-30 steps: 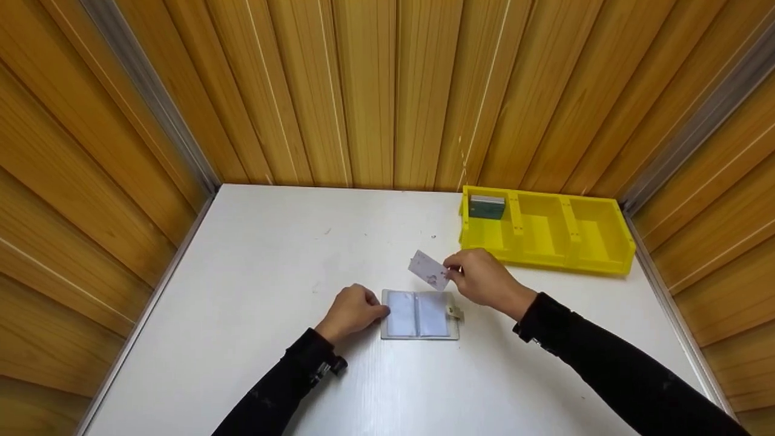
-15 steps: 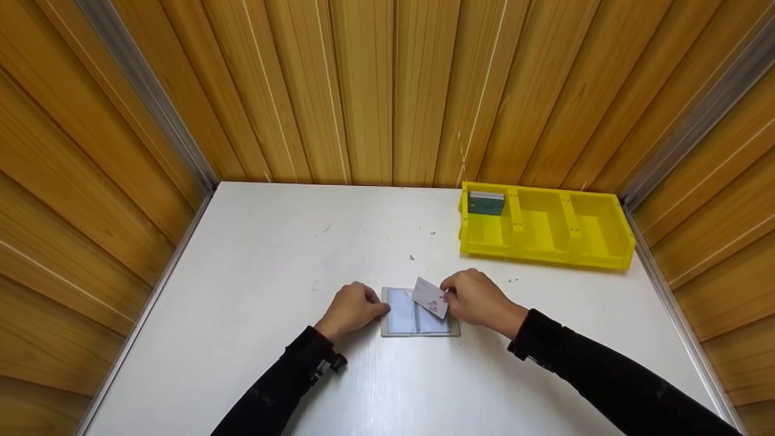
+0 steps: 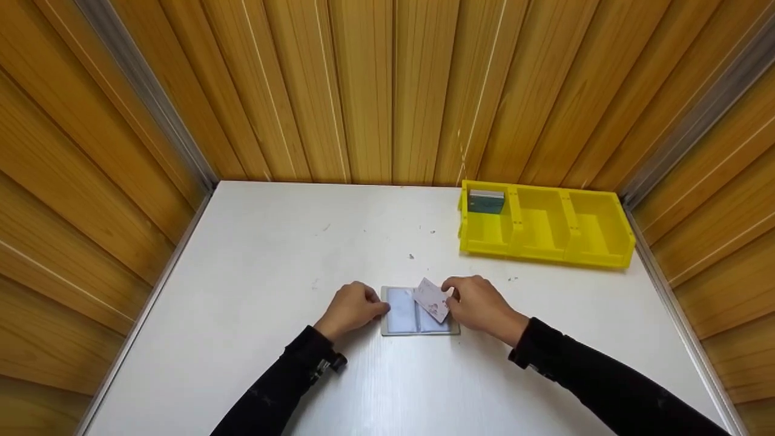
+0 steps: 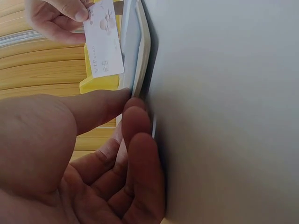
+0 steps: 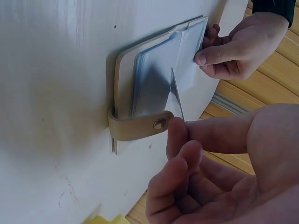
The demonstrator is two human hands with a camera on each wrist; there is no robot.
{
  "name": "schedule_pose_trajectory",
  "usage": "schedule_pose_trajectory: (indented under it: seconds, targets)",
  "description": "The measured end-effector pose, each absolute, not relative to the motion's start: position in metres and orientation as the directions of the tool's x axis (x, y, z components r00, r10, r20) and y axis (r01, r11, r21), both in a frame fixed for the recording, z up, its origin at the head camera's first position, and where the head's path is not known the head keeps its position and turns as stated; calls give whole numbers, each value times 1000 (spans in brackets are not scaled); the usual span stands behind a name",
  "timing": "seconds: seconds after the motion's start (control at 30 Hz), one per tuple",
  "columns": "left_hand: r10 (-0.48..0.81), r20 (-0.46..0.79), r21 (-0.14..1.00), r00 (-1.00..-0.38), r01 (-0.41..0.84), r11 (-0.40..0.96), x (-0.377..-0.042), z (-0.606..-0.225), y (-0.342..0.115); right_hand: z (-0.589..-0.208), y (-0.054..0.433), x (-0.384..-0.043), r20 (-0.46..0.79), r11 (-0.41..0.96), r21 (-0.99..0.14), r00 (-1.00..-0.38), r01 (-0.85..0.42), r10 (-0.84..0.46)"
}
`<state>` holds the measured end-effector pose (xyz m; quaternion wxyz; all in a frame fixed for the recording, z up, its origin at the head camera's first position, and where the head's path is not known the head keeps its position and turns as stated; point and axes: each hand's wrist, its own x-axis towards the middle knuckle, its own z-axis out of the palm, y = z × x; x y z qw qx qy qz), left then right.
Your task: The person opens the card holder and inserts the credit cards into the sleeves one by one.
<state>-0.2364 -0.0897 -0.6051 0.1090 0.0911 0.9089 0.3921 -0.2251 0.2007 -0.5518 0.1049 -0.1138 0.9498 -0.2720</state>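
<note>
An open card holder (image 3: 402, 312) with clear plastic sleeves lies flat on the white table; its strap (image 5: 140, 127) with a metal snap sticks out on the right side. My left hand (image 3: 351, 310) pinches the holder's left edge between thumb and fingers, as the left wrist view (image 4: 135, 56) also shows. A pale VIP card (image 3: 432, 301) is pinched by one end between the thumb and index finger of my right hand (image 3: 481, 307). The card slants over the holder's right-hand sleeve. Whether its tip touches the plastic, I cannot tell.
A yellow bin (image 3: 545, 257) with three compartments stands at the back right. Its left compartment holds a stack of green and white cards (image 3: 486, 202). Wood-patterned walls (image 3: 363, 91) enclose the table (image 3: 272, 242) at the back and both sides.
My right hand has brought the card toward me and down, from behind the holder to over its right sleeve, tilting it more steeply. My left hand has stayed on the holder's left edge.
</note>
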Motion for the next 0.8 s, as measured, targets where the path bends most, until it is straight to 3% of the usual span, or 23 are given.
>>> schedule_pose_trajectory:
  seconds: [0.8]
  targets:
    - [267,-127,743,-955,87,664,-235,-604,-90,-565,187,-214,-69,799,-584,-972,-142,-224]
